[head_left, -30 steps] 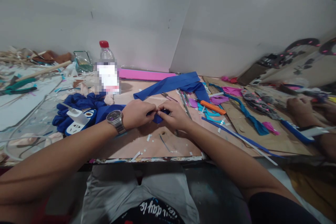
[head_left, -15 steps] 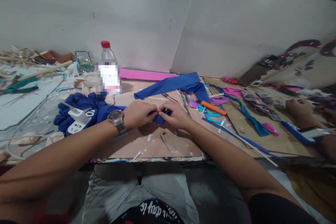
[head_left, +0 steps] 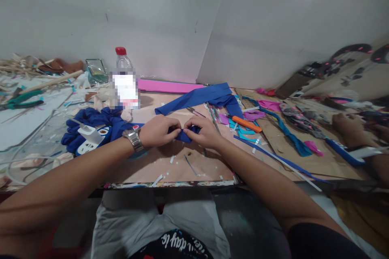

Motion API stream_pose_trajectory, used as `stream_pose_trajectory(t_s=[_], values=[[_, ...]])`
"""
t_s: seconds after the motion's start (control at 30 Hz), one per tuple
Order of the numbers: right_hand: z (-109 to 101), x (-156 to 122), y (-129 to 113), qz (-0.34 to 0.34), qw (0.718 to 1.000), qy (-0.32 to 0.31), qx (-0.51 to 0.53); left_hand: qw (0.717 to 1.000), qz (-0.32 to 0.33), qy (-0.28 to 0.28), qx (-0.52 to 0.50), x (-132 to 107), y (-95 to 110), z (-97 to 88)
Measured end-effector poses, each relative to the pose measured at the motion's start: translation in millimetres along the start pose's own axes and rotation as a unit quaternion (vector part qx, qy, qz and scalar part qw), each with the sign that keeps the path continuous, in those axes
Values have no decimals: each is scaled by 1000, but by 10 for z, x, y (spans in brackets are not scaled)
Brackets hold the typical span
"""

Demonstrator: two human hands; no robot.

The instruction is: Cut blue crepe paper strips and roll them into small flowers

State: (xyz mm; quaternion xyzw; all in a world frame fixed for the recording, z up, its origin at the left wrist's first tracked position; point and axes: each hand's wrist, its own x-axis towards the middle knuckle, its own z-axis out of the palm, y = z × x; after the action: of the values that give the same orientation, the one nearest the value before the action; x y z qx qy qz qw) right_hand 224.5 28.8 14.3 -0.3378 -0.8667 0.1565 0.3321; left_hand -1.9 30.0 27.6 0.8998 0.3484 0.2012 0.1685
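Observation:
Between my two hands is a small piece of blue fabric (head_left: 184, 136), low over the work surface. My left hand (head_left: 159, 130), with a metal watch at the wrist, pinches its left side. From the right, my right hand (head_left: 203, 131) grips the same fabric, thumb and fingers pressed together. The fingers hide part of it. Behind my left wrist lies a bunched blue fabric heap (head_left: 88, 118), with more blue cloth running toward my left hand. A flat blue fabric strip (head_left: 194, 99) rests beyond my hands.
A bottle with a red cap (head_left: 120, 51) stands at the back left. A white and blue power strip (head_left: 92, 141) with cables sits left. Right of my hands lie an orange-handled cutter (head_left: 246, 124) and fabric scraps. Another person's hand (head_left: 349, 127) is at the far right.
My fingertips have shifted slightly on the blue fabric, and a little more of it shows between them. My left wrist has turned a little.

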Motion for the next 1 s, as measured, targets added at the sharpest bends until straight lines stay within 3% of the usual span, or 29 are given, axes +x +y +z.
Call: stream_pose_trajectory(t_s=[0.33,0.8,1.0], values=[[5,1,82,15,1000,4,-1,998,-43,-19,38,24,-27,-54],[-126,19,234,46,998,31,-18,995,-90,3,36,45,-109,-112],[-175,33,285,59,997,45,1,990,-96,16,101,55,-163,-134]])
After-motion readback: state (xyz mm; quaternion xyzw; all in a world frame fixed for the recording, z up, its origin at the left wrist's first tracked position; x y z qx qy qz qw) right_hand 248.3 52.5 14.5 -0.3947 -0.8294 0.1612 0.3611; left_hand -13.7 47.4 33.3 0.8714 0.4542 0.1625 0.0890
